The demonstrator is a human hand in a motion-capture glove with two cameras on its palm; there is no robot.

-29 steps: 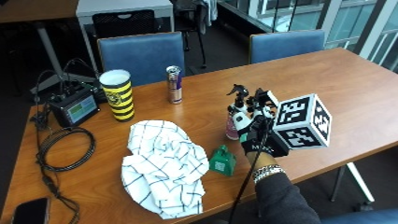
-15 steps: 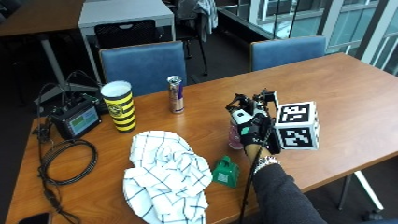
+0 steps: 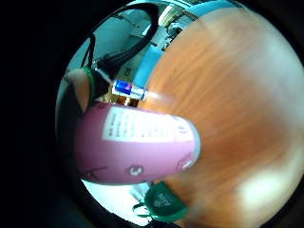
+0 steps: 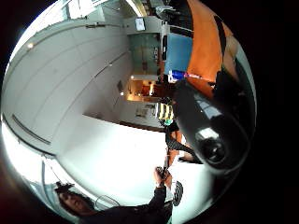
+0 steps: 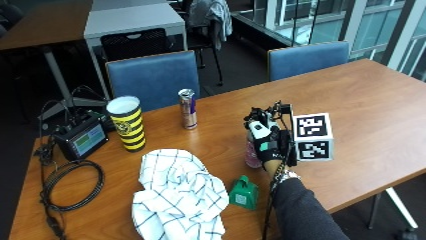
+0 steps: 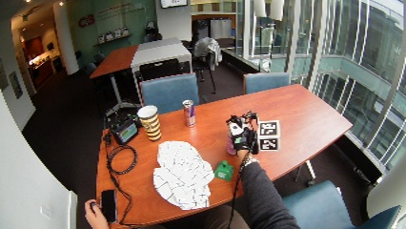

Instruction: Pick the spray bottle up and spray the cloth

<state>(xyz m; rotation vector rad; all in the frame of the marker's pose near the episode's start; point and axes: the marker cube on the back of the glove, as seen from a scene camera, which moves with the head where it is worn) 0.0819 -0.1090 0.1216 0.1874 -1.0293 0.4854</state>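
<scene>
A person sits at a wooden desk [image 5: 373, 105], arm reaching in from the lower right of the outside view. The gloved right hand [image 5: 273, 145] sits at the centre right of the frame, wrapped round a pink spray bottle [image 5: 253, 152]. The fingers look curled about the bottle's body from its right side, with the pink wall showing just left of the glove. In the little finger side palm view the pink body with its white label [image 3: 137, 145] fills the middle, so the bottle lies right against the palm.

The bottle stands upright, long axis vertical, its base at or just above the desk; whether it has lifted clear cannot be told. Its spray head sits at the top, hidden among the hand's gear, so which way the nozzle faces cannot be told.

The white checked cloth [image 5: 178, 192] lies crumpled at the lower left of the frame, well apart from the bottle. A small green object [image 5: 243, 192] stands between them, near the cloth's right edge. The coming move likely turns on this: the cloth lies left of and below the hand in frame, so the nozzle would need to face that way.

Further back stand a slim can [image 5: 188, 108] and a yellow and black striped cup [image 5: 128, 123].
</scene>
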